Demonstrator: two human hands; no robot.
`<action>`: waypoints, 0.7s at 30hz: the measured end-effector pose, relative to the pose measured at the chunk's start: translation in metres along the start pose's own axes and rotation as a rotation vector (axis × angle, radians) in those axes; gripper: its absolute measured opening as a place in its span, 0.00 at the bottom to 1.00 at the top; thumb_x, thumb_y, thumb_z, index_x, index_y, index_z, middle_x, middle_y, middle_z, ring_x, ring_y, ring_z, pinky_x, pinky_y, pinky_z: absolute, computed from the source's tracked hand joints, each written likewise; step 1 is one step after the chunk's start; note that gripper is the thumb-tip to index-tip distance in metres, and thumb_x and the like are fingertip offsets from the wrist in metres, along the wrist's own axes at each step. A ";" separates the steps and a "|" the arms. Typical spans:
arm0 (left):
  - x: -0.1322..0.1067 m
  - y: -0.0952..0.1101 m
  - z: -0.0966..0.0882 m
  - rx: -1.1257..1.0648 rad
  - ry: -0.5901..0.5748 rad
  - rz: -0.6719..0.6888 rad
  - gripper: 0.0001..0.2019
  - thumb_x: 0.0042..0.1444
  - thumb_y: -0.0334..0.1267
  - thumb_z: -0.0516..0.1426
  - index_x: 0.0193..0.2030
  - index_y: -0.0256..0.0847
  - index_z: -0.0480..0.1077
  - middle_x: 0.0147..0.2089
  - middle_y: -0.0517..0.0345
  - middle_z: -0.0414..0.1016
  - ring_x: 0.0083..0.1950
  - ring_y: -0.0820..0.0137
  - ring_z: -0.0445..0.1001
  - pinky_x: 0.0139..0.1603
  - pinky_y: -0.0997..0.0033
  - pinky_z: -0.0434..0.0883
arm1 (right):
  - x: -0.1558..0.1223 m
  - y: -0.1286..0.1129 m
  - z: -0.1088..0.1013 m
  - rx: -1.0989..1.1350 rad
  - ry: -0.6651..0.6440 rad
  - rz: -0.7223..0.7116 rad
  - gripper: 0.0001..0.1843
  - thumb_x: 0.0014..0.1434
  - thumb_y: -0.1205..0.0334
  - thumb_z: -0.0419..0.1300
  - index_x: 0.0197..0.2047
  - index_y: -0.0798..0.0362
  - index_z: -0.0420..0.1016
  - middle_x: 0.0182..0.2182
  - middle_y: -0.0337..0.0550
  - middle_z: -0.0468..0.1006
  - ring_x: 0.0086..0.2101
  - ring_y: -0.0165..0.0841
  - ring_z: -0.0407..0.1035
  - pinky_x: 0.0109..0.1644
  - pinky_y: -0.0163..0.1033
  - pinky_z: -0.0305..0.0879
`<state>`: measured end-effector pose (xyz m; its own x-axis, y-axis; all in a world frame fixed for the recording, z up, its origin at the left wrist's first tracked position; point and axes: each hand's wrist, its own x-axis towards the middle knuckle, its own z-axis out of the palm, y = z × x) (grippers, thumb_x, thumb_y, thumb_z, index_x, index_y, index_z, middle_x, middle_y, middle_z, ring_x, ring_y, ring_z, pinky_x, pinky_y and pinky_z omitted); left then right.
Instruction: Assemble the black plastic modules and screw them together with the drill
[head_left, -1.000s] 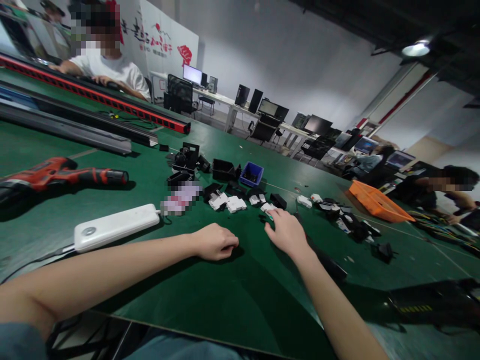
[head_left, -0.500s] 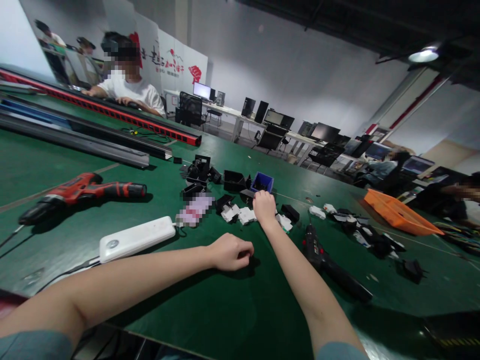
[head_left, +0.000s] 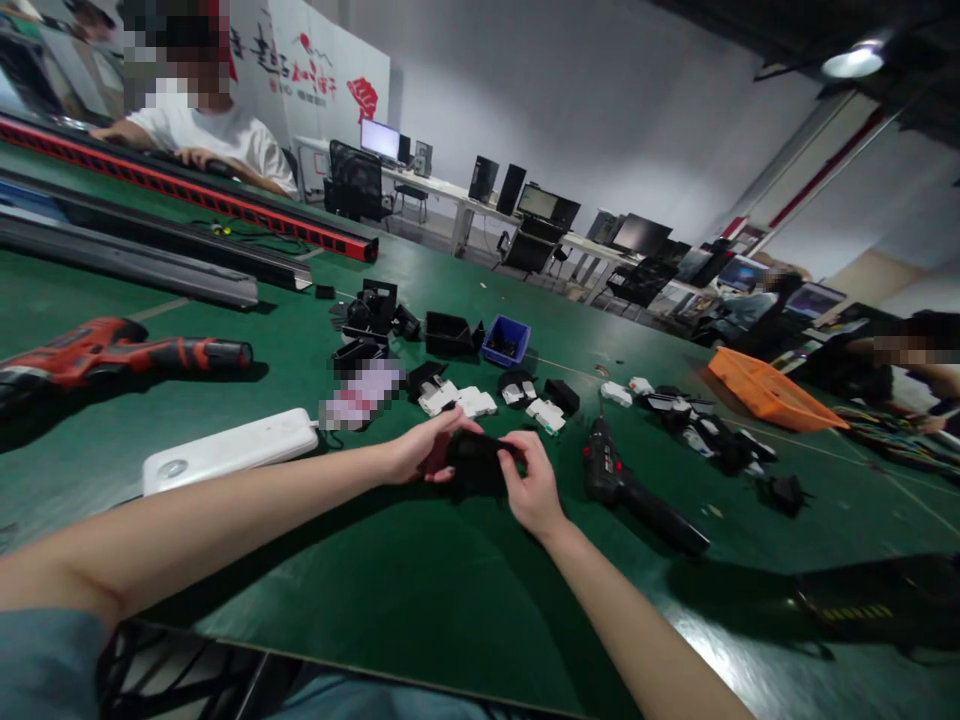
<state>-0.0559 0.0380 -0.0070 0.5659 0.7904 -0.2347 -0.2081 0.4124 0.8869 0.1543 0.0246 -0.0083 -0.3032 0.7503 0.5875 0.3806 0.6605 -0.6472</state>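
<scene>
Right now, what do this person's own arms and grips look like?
The left forearm and right forearm are bare, without visible watches. The left grip and right grip are ungloved. A grey-blue sleeve shows at left; the right sleeve is out of view.

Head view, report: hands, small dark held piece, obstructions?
Left hand, right hand: both holding small dark piece. Black pistol-shaped power driver lies right, clear of both.

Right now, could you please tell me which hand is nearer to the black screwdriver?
Right: the right hand is left of the black screwdriver, apart from it; the left hand is farther left.
</scene>
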 end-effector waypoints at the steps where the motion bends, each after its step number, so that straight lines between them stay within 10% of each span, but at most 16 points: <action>1: -0.004 0.000 0.004 -0.036 -0.072 -0.082 0.24 0.59 0.60 0.48 0.49 0.41 0.65 0.27 0.60 0.71 0.15 0.74 0.63 0.12 0.77 0.51 | -0.004 -0.001 0.002 0.020 -0.042 -0.011 0.08 0.65 0.62 0.54 0.46 0.49 0.70 0.41 0.45 0.71 0.43 0.38 0.68 0.47 0.44 0.68; 16: 0.001 0.002 -0.018 -0.341 -0.320 -0.339 0.13 0.50 0.42 0.56 0.38 0.34 0.71 0.24 0.52 0.69 0.13 0.78 0.51 0.15 0.78 0.39 | 0.009 0.023 0.006 -0.138 -0.039 0.206 0.13 0.64 0.57 0.51 0.48 0.53 0.67 0.48 0.50 0.67 0.39 0.35 0.70 0.43 0.42 0.70; 21: -0.001 0.002 -0.022 -0.201 -0.221 -0.269 0.12 0.52 0.43 0.56 0.35 0.35 0.71 0.19 0.56 0.64 0.13 0.78 0.49 0.14 0.78 0.41 | 0.043 0.037 0.034 -0.431 -0.131 0.355 0.32 0.57 0.46 0.58 0.61 0.52 0.58 0.56 0.55 0.64 0.37 0.38 0.73 0.40 0.44 0.69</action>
<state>-0.0741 0.0476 -0.0136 0.7748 0.5349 -0.3371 -0.1688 0.6888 0.7050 0.1254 0.0822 -0.0229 -0.1868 0.9394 0.2875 0.7926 0.3170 -0.5208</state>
